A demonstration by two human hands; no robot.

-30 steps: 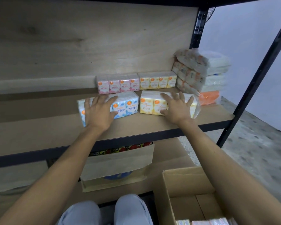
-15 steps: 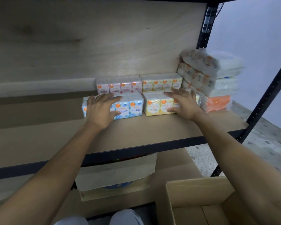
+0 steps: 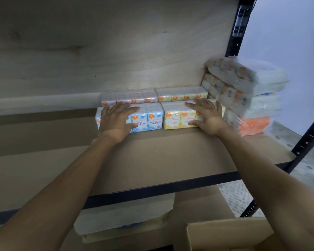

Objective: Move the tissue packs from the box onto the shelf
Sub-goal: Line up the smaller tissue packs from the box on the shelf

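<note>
Our left hand (image 3: 116, 120) lies flat on the blue pack (image 3: 153, 119), fingers straight across its top, thumb on its front, nothing gripped. The pink pack (image 3: 130, 98) sits just past those fingertips. Our right hand (image 3: 208, 115) presses the yellow pack (image 3: 176, 115) the same way, fingers loose and straight, rear yellow pack (image 3: 181, 95) right beyond them. Both front packs are on the shelf (image 3: 170, 160); the box (image 3: 225, 232) is down below our right forearm.

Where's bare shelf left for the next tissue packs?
Free: shelf board from front rail to blue pack and yellow pack; also everything left of blue pack and pink pack. Crowded: back right, two rows against the wrapped stack, left hand and right hand on the front row.
</note>
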